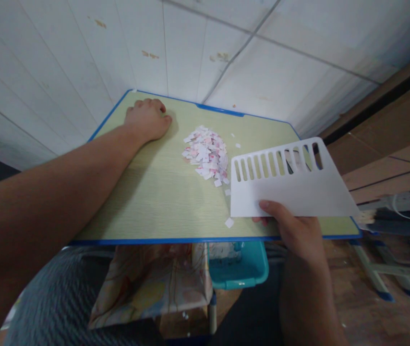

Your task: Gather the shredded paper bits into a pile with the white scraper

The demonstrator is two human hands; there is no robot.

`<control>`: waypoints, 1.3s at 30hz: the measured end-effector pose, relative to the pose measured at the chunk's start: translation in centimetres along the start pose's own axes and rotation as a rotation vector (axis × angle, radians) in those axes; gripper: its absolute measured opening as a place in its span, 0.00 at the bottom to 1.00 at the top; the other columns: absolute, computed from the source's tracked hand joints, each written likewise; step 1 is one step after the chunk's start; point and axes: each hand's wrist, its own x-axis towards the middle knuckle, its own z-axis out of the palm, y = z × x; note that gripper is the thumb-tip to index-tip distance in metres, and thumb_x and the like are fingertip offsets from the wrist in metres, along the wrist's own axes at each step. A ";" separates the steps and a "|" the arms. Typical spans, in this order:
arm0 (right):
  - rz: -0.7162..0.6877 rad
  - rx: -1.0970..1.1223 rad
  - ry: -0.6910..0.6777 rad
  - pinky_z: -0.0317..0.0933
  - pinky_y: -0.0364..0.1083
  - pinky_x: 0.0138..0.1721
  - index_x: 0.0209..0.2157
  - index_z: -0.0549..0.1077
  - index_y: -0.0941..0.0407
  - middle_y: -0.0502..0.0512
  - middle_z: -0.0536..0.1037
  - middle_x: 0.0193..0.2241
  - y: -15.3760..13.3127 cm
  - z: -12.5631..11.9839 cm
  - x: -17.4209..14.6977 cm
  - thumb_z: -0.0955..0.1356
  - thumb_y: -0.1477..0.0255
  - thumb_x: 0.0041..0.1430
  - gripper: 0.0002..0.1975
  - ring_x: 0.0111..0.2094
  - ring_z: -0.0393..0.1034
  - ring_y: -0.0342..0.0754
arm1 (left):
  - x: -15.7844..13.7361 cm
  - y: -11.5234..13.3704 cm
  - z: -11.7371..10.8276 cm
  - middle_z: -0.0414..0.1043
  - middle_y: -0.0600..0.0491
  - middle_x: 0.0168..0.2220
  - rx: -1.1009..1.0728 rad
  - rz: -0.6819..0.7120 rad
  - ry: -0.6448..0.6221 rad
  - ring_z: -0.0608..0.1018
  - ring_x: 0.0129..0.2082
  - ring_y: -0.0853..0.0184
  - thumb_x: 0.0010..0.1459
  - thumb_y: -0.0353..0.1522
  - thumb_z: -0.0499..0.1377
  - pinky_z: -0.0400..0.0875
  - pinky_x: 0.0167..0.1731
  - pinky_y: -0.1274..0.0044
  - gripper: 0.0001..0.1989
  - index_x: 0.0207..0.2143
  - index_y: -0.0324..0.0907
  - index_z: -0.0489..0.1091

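My right hand (296, 230) grips the lower edge of a flat white slotted panel (284, 197), with the thumb on its upper face and the fingers mostly hidden beneath. A row of rounded slots runs along the panel's far side, and its left end is beside a heap of small paper pieces (207, 151). The pieces are mostly white with pinkish marks. My left hand (147, 119) rests on the far left of the pale green tabletop (147, 202), holding nothing, its fingers loosely curled and the thumb apart. A few loose pieces lie between the heap and the panel.
A teal basin (239, 283) with whitish contents sits below the table's blue front edge. Patterned cloth (154, 283) hangs to its left. A white panelled wall (183, 53) with a cable stands behind the table, and brown cartons (392, 125) are at the right.
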 end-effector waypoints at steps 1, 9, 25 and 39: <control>0.001 0.005 0.004 0.78 0.50 0.33 0.19 0.80 0.49 0.52 0.83 0.22 0.1 0.0 0.0 0.80 0.63 0.58 0.16 0.24 0.78 0.52 | 0.1 0.0 0.0 0.72 0.31 0.79 0.002 0.002 0.002 0.70 0.81 0.38 0.83 0.39 0.57 0.63 0.80 0.43 0.28 0.74 0.30 0.77; 0.123 0.075 -0.004 0.76 0.51 0.26 0.23 0.80 0.50 0.53 0.84 0.22 -0.1 0.2 -0.5 0.82 0.62 0.46 0.12 0.24 0.78 0.56 | 0.7 -0.6 0.7 0.72 0.30 0.79 -0.018 0.018 0.019 0.71 0.80 0.35 0.81 0.40 0.56 0.64 0.80 0.41 0.30 0.74 0.30 0.77; 0.177 0.127 -0.088 0.76 0.52 0.22 0.26 0.80 0.50 0.53 0.82 0.20 0.3 -0.6 -0.3 0.84 0.62 0.45 0.14 0.20 0.77 0.57 | 0.4 -0.4 0.5 0.72 0.32 0.80 -0.004 0.006 0.012 0.71 0.80 0.39 0.81 0.40 0.56 0.63 0.81 0.45 0.29 0.74 0.32 0.77; 0.159 0.090 0.018 0.82 0.55 0.42 0.26 0.83 0.49 0.54 0.86 0.25 -0.7 1.7 -5.8 0.82 0.51 0.64 0.21 0.29 0.83 0.57 | 0.7 -1.1 0.4 0.73 0.33 0.77 0.055 0.016 0.003 0.72 0.77 0.38 0.79 0.42 0.53 0.66 0.78 0.44 0.31 0.73 0.35 0.77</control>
